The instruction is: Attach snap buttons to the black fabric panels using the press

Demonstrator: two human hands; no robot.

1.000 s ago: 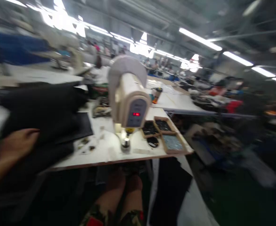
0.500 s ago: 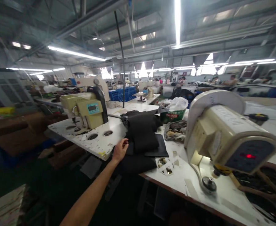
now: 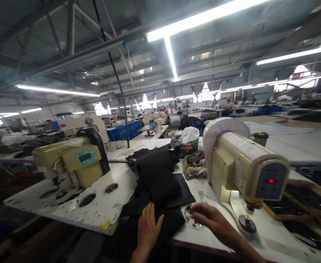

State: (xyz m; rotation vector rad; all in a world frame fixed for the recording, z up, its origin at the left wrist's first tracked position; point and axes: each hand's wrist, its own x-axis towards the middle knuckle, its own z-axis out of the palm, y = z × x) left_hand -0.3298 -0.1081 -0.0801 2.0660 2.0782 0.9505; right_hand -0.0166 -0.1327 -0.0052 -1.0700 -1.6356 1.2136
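Observation:
My left hand (image 3: 147,227) lies flat, fingers stretched, on a pile of black fabric pieces (image 3: 156,179) at the front of the white worktable (image 3: 113,208). My right hand (image 3: 208,219) reaches to a small packet of metal fasteners (image 3: 189,212) beside the fabric, its fingers curled over it. Whether the fingers grip anything is unclear. Just right of that hand stands a cream press machine (image 3: 245,164) with a red display, its round die (image 3: 247,223) below the head.
A yellowish machine (image 3: 72,162) with a teal display stands at the left on a table with round holes. Wooden trays (image 3: 308,204) of dark parts sit at the right. A green tub (image 3: 188,148), blue crates (image 3: 123,131) and other workers are farther back.
The view swung left and then settled back. My left hand moved from the fabric's edge onto its front. My right hand came into view at the fastener packet.

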